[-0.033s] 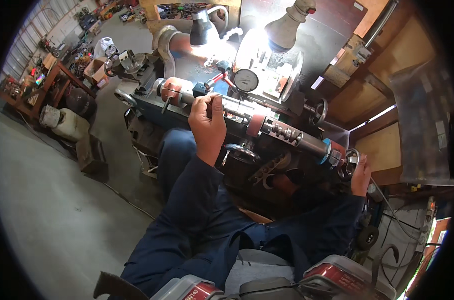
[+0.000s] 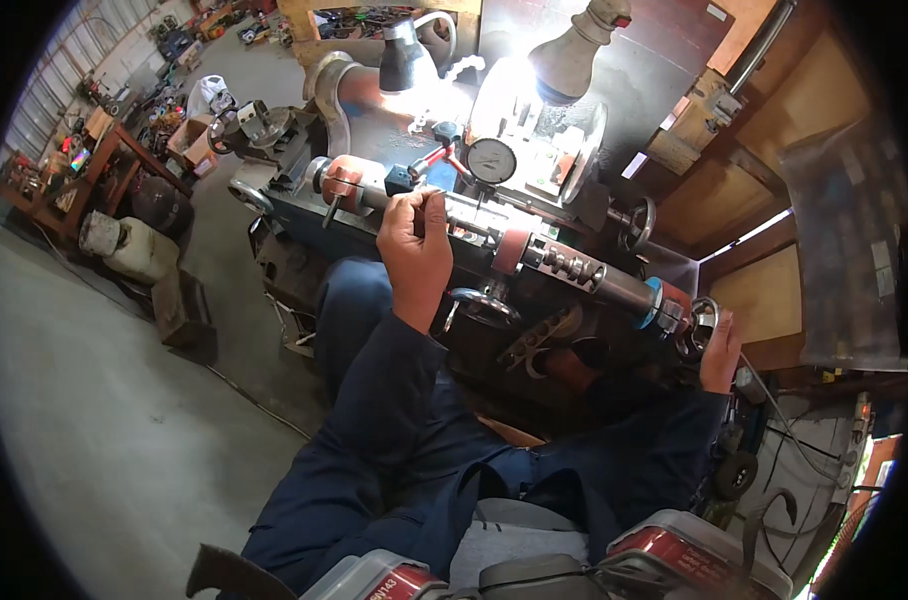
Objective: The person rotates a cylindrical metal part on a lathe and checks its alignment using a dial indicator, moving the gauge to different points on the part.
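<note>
In front of me lies a long machine with a cylindrical spindle housing (image 2: 622, 290), its orange-red collar (image 2: 512, 250) clamped round the middle. My left hand (image 2: 416, 250) is raised at the housing's left part, fingers and thumb pinched together; what lies between them is hidden. Just beyond it stands a round dial gauge (image 2: 493, 160) with a red-jointed holder arm (image 2: 431, 160). Farther right, my right hand (image 2: 721, 355) curls at the rim of a chrome handwheel (image 2: 702, 325) on the machine's end, beside a blue ring (image 2: 654, 303).
Two lit lamps, a dark one (image 2: 406, 60) and a grey one (image 2: 574, 60), hang over the machine. Another handwheel (image 2: 484, 307) projects near my knees. Left on the floor are a dirty plastic jug (image 2: 144, 248) and a cable (image 2: 259, 400). Wooden panels (image 2: 754, 300) border the right.
</note>
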The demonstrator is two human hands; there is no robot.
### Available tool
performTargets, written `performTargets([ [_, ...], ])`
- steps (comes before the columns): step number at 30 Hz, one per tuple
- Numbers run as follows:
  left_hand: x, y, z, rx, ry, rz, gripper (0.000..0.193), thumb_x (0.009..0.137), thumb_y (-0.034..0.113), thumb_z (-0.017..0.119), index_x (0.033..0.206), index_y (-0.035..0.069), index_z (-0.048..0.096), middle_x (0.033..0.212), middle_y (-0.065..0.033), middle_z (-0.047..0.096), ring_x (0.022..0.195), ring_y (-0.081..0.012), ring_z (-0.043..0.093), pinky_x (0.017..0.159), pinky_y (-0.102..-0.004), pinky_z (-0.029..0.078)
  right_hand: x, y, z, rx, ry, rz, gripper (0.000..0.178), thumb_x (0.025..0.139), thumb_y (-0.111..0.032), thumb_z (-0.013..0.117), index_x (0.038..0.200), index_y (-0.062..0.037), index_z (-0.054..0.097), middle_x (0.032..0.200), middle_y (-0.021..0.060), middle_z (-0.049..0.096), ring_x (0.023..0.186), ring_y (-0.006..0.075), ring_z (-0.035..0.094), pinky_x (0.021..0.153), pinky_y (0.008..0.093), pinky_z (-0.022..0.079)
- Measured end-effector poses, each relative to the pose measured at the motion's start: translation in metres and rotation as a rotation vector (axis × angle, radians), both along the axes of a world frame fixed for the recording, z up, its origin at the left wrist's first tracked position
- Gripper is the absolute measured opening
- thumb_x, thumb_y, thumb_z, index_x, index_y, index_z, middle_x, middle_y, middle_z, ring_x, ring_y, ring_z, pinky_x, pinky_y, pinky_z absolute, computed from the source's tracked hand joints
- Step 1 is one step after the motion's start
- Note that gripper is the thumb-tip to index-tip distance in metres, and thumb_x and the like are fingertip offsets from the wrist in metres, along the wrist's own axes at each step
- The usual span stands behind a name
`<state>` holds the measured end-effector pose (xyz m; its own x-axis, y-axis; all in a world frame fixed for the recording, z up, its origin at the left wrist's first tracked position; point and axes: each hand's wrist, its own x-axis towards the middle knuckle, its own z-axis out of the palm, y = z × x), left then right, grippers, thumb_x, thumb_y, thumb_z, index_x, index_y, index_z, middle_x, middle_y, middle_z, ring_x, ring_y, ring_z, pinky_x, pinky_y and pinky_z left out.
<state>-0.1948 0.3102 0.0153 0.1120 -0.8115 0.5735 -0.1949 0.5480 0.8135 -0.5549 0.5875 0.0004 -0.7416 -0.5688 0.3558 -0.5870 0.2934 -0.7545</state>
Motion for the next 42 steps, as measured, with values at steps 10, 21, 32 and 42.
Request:
performTargets([
  [10,-0.010,0.008,-0.006,0.073,-0.213,-0.247,0.016,0.091,0.014,0.067,0.093,-0.002,0.069,0.080,-0.0097,0.067,0.067,-0.0165,0.061,0.065,-0.0302,0.048,0.033,0.001,-0.016,-0.058,-0.014,-0.074,0.058,0.105,-0.046,0.038,0.115,0.0065,0.060,0.103,0.0181,0.066,0.094,0.0262,0.060,0.089,0.0364,0.045],
  [21,-0.012,0.017,0.000,0.258,-0.215,-0.273,0.016,0.090,0.014,0.068,0.094,-0.002,0.070,0.078,-0.0102,0.067,0.065,-0.0148,0.059,0.063,-0.0296,0.047,0.048,0.013,-0.062,-0.159,0.014,-0.163,0.068,0.102,-0.055,0.037,0.123,0.0071,0.054,0.110,0.0206,0.064,0.101,0.0292,0.061,0.091,0.0373,0.045],
  [32,-0.031,0.027,0.008,-0.032,-0.545,-0.040,0.011,0.079,0.010,0.068,0.077,0.000,0.067,0.073,-0.0189,0.066,0.067,-0.0368,0.065,0.063,-0.0422,0.051,0.047,0.014,-0.071,-0.190,0.012,-0.190,0.069,0.103,-0.051,0.038,0.122,0.0143,0.051,0.104,0.0272,0.064,0.099,0.0358,0.062,0.089,0.0386,0.045],
  [42,-0.019,0.021,0.011,0.032,-0.577,-0.152,0.013,0.086,0.012,0.065,0.083,0.001,0.062,0.077,-0.0184,0.065,0.074,-0.0392,0.064,0.066,-0.0475,0.049,0.046,0.017,-0.070,-0.157,0.038,-0.166,0.060,0.104,-0.046,0.038,0.120,0.0096,0.052,0.096,0.0216,0.063,0.089,0.0298,0.060,0.083,0.0378,0.045],
])
